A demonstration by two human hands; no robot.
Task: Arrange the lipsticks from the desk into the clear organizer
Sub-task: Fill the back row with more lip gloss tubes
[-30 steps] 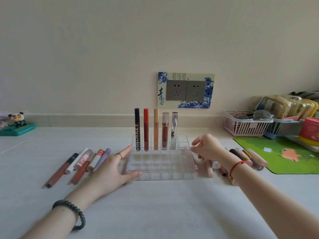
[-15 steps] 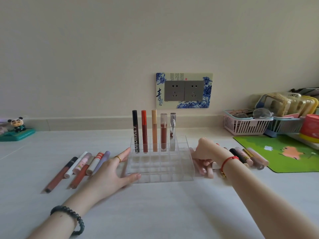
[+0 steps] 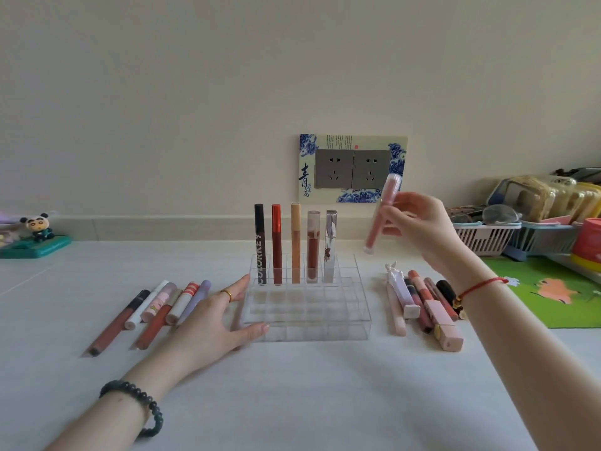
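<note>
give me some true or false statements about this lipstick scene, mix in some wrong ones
1. The right hand holds a pink lipstick in the air. True.
2. Five upright lipsticks stand in the clear organizer's back row. True.
3. The left hand grips a lipstick. False: it lies open at the organizer's left edge.
4. The desk has lipsticks only left of the organizer. False: a left group and a right group flank it.
</note>
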